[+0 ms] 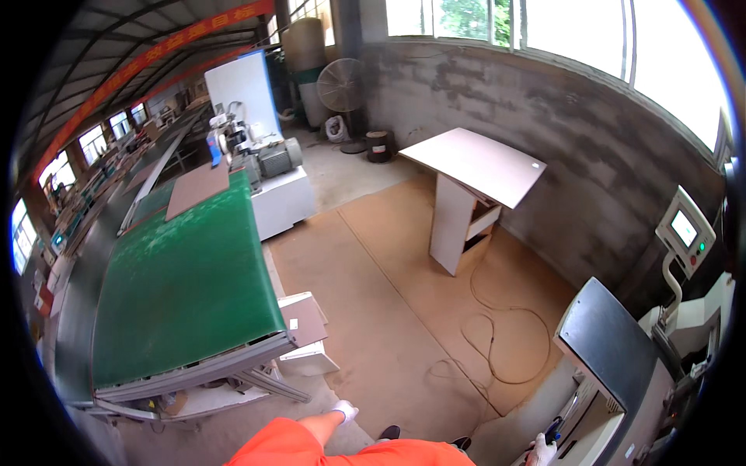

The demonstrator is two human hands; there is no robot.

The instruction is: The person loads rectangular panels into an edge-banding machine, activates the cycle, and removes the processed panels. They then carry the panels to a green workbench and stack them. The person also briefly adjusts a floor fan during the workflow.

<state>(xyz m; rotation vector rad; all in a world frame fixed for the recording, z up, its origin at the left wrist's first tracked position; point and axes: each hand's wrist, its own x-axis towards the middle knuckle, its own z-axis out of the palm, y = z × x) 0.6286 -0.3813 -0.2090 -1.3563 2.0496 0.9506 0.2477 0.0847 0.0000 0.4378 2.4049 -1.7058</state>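
Observation:
My left hand (pixel 344 410), in a white glove, hangs beside my orange-clothed body, its fingers loosely apart and nothing visible in them. It is nearest to the front end of the green conveyor belt (pixel 190 287), without touching it. At the lower right edge, my right hand (pixel 540 450), also gloved in white, is closed around a blue-and-black air gun (pixel 553 429), partly hidden by the fingers. That hand is beside a pale machine with a dark tabletop (pixel 606 318). A thin hose (pixel 517 380) lies in loops on the brown floor boards.
A large white panel (pixel 478 163) rests on a cabinet-like stand (pixel 451 225) ahead. Brown and white boards (pixel 307 322) lean by the conveyor. A control screen (pixel 685 230) rises at right. Motorised machinery (pixel 276 159), a standing fan (pixel 340 85) and a dark bucket (pixel 378 146) are farther back.

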